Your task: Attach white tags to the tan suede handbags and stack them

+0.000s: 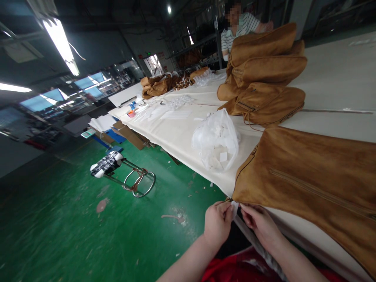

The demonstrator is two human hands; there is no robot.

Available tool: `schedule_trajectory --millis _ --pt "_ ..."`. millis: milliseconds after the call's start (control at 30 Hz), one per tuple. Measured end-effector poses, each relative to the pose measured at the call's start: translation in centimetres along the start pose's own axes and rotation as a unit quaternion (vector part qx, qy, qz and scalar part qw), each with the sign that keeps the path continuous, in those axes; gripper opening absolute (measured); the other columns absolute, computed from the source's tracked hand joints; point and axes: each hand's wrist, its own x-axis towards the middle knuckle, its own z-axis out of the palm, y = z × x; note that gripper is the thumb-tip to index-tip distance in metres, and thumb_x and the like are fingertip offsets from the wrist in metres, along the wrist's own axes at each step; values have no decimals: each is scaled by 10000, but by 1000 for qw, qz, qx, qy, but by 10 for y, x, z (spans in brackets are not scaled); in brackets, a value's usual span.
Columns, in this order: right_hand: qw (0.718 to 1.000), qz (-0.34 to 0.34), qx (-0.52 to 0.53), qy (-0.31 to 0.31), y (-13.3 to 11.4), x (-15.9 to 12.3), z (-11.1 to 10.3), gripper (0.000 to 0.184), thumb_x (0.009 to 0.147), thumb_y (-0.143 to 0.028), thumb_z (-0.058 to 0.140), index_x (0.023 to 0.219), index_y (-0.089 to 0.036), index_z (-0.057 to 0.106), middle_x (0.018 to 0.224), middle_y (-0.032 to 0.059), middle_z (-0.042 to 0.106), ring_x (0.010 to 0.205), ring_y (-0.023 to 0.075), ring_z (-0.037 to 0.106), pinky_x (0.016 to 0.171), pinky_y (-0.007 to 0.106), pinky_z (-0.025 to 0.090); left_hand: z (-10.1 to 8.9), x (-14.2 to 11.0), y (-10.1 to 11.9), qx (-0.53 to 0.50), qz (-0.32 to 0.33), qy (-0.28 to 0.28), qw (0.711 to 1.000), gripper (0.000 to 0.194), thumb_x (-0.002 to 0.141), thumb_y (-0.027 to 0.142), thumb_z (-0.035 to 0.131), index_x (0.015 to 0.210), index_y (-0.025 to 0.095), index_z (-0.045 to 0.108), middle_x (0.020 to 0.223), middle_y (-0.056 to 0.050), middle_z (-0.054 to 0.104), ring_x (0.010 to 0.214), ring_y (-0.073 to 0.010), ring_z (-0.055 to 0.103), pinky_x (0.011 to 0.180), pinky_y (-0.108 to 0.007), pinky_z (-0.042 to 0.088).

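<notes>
A brown leather bag (pixel 308 164) with a long zipper lies on the table at the right. At its near left corner, by a small metal fitting, my two hands meet. My left hand (pixel 217 223) is closed, pinching a small white wrapping piece (pixel 234 208) between thumb and fingers. Just to the right, my right hand (pixel 260 223) has its fingers pinched together close under the bag's edge; what they hold is too small to make out. A clear plastic bag (pixel 217 143) with white scraps inside rests on the table beyond my hands.
Several stacked brown bags (pixel 264 70) stand farther back on the white table (pixel 167 131). Behind them is a person (pixel 248 25) in a striped shirt. More brown bags (pixel 158 86) lie at the far end. On the green floor, a stool (pixel 123 168) appears tilted at the left.
</notes>
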Motion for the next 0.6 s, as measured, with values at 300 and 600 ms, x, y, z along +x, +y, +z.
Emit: schedule_trajectory --millis 300,600 --pt "999 11 32 0 -7 -3 5 370 618 -448 767 536 -192 514 500 -46 438 437 80 320 440 253 198 1 4 -4 60 -6 -13 998 276 901 164 486 674 187 640 675 -31 641 648 -139 574 571 -224 325" --pt "997 39 68 -13 -2 0 2 336 662 -434 701 570 -197 481 539 -43 447 438 72 322 421 234 227 0 -5 3 21 17 -26 999 274 919 165 463 733 194 662 717 -38 660 681 -145 592 626 -221 376"
